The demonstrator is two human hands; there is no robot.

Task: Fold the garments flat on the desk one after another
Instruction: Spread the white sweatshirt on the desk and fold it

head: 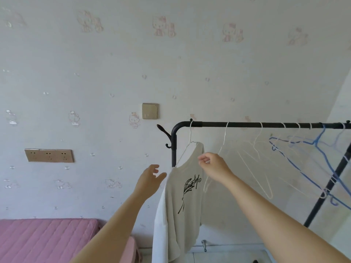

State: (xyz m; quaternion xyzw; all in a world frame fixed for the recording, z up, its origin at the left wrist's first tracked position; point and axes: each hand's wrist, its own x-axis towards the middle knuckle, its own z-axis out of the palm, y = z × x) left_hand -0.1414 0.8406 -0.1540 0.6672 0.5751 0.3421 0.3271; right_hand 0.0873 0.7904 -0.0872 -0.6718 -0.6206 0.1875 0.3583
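A cream T-shirt (182,202) with a black script print hangs on a white wire hanger (187,147) at the left end of a black clothes rail (247,124). My right hand (212,165) is at the shirt's collar, fingers curled near the neckline; whether it pinches the fabric I cannot tell. My left hand (150,179) reaches toward the shirt's left shoulder with fingers spread, just short of the cloth. No desk is in view.
Several bare white and blue wire hangers (296,149) hang further right along the rail. A coat hook (165,133) juts from the rack's post. A pink quilted mattress (47,240) lies at the lower left, and wall sockets (49,155) sit above it.
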